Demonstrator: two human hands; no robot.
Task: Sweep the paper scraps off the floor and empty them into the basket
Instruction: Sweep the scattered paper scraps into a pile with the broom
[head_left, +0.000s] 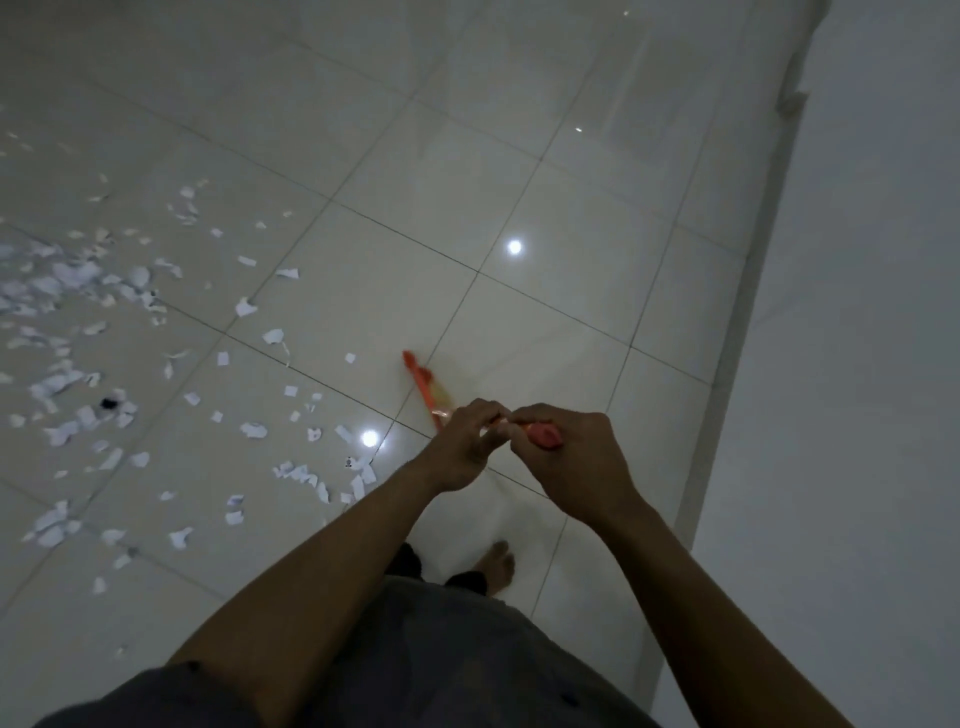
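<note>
Tiled floor (519, 312): broom (423, 387) (left hand (462, 449), right hand (576, 467) gripping) slants forward-left.

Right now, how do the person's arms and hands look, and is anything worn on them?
Both are bare. The left hand and right hand carry no glove, and I see no ring, though the light is dim. The left forearm and right forearm show no sleeve, watch or band. Dark grey cloth, probably a short sleeve, begins only at the left upper arm.
</note>
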